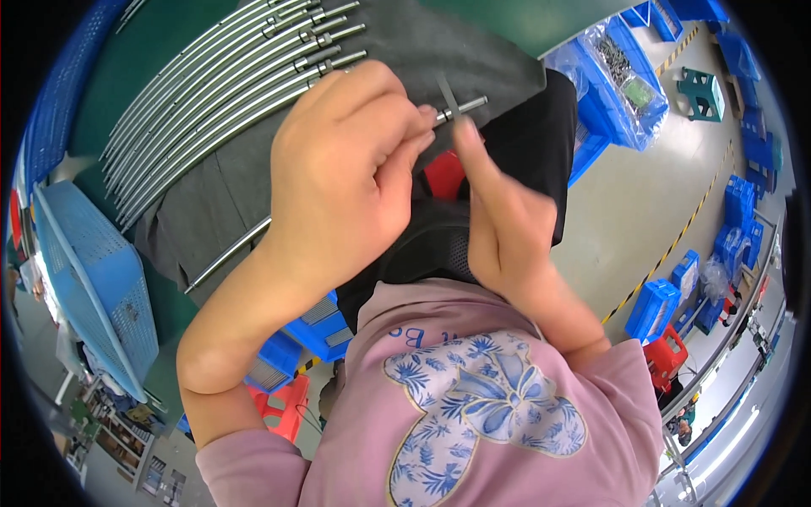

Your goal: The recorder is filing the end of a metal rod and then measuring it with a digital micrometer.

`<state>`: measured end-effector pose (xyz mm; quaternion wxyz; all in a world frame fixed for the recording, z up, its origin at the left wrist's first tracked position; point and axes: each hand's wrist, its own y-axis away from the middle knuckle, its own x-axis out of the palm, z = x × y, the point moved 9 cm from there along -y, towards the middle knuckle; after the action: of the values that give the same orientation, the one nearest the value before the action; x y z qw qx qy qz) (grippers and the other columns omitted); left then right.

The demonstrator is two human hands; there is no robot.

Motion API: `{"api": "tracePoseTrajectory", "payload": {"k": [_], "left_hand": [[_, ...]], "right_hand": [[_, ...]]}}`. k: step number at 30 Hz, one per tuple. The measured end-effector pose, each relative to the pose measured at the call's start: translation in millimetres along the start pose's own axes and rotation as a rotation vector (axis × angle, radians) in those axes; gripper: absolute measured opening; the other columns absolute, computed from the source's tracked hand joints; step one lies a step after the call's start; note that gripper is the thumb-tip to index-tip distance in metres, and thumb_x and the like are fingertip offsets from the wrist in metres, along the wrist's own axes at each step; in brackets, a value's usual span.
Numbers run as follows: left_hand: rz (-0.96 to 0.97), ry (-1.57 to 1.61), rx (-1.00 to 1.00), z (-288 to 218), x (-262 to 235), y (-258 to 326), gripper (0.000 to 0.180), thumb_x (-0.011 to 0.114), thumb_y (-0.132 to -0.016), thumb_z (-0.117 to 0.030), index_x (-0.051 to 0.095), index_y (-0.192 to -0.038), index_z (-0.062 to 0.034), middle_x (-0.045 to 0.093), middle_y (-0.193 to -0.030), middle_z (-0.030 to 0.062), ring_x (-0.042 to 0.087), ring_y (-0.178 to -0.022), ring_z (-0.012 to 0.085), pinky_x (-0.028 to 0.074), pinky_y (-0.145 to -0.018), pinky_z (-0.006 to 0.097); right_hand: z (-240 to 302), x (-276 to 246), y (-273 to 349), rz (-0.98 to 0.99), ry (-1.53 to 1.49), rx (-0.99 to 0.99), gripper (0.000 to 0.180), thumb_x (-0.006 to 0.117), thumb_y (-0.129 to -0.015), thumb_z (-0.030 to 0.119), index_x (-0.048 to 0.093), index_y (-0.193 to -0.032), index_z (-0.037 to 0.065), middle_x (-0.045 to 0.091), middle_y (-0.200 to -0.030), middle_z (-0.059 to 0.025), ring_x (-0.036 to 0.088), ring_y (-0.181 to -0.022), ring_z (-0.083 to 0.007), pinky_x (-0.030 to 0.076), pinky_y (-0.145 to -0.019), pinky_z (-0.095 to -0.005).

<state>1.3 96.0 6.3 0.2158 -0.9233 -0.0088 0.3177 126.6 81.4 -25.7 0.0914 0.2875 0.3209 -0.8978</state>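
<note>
My left hand (pixel 342 165) is closed round a long thin metal rod (pixel 230 253), which lies slantwise over the grey cloth (pixel 224 182). The rod's far end sticks out to the right of my fingers and has a collar on it. My right hand (pixel 511 224) is closed on a thin flat grey metal strip (pixel 448 91), with the thumb laid along it. The strip crosses the rod near its collared end. Whether the two touch cannot be told.
Several similar metal rods (pixel 211 84) with collars lie side by side on the green table (pixel 498 29) and cloth. A light-blue basket (pixel 97 279) stands left. At right is a blue bin (pixel 604 84) of small metal parts; a green stool (pixel 701 95) stands beyond.
</note>
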Motion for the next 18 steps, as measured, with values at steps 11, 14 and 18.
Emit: {"api": "tracePoseTrajectory", "payload": {"k": [11,14,18], "left_hand": [[-0.003,-0.054,0.025,0.0,-3.0,-2.1,0.014,0.069,-0.065,0.005,0.059,-0.072,-0.0015,0.052,-0.071,0.0077,0.052,-0.064,0.0270,0.042,-0.056,0.035],[-0.007,-0.026,-0.001,-0.1,0.1,1.8,0.014,0.069,-0.065,0.005,0.058,-0.071,-0.0012,0.052,-0.070,0.0080,0.052,-0.064,0.0275,0.041,-0.056,0.036],[0.000,-0.052,0.039,-1.7,-3.0,-1.5,0.014,0.069,-0.065,0.006,0.058,-0.071,-0.0011,0.052,-0.071,0.0079,0.052,-0.064,0.0274,0.042,-0.057,0.035]], "right_hand": [[0.2,-0.5,17.9,0.023,0.039,0.053,0.063,0.055,-0.067,-0.003,0.059,-0.129,0.007,0.040,-0.053,-0.0052,0.040,-0.038,-0.0201,0.037,-0.039,-0.0319],[-2.4,-0.6,11.3,0.027,0.034,0.040,0.064,0.055,-0.067,-0.003,0.058,-0.130,0.008,0.041,-0.054,-0.0050,0.041,-0.038,-0.0201,0.037,-0.039,-0.0320],[3.7,-4.5,16.9,0.029,0.035,0.055,0.064,0.055,-0.069,-0.003,0.057,-0.131,0.009,0.043,-0.054,-0.0048,0.043,-0.039,-0.0201,0.037,-0.039,-0.0323]]}}
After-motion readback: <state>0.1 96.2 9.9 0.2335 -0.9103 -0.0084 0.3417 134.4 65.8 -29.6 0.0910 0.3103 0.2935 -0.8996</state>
